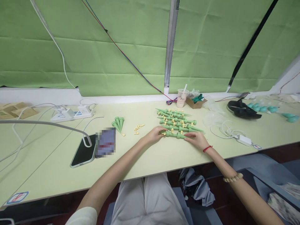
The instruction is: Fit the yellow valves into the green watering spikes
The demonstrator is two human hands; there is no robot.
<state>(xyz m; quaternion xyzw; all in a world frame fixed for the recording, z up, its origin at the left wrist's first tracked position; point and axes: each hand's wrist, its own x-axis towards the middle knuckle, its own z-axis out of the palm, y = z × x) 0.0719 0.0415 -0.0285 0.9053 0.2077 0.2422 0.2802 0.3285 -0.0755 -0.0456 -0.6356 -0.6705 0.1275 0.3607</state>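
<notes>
Near the front of a row on the table lies a green plastic plant watering spike point(174, 135) with small yellow valve pieces. My left hand point(155, 135) pinches its left end, and the fingers of my right hand point(198, 140) close on its right end. Just behind, several similar green spikes point(177, 119) with yellow pieces lie side by side, their tips pointing left or right. Left of my left hand are several small loose yellow valve pieces point(138, 128). Farther left rests a small cluster of green cone-shaped spikes point(118, 123).
Two phones point(84, 151) lie at left, below a power strip point(72, 115) and cables. A drink cup point(182, 98) and an open cardboard box point(196, 103) stand at the back. A black visor-like object point(243, 109), a white charger point(244, 140) and teal items point(262, 108) lie at right.
</notes>
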